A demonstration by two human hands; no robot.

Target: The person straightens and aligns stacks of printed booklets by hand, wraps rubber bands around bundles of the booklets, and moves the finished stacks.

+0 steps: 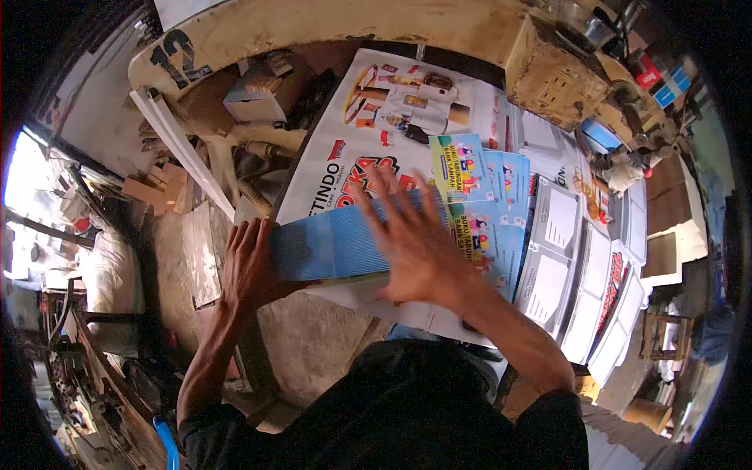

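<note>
At the bottom, a black shirt (pixel 462 415). The left hand (pixel 252 262) has its grip closed on the left end of the fanned blue booklet stack (pixel 337 241), mid-frame. The right hand (pixel 423 254), blurred, has its grip released, fingers spread over the right end; contact is unclear. "BUKU TABUNGAN" booklets (pixel 472 168) overlap just beyond, on printed sheets (pixel 325 176) covering the table (pixel 462 64). Bare floor (pixel 301 345) shows lower left of centre. Farther, upper left, a box (pixel 252 108) sits below a cream panel (pixel 313 30) marked 12.
</note>
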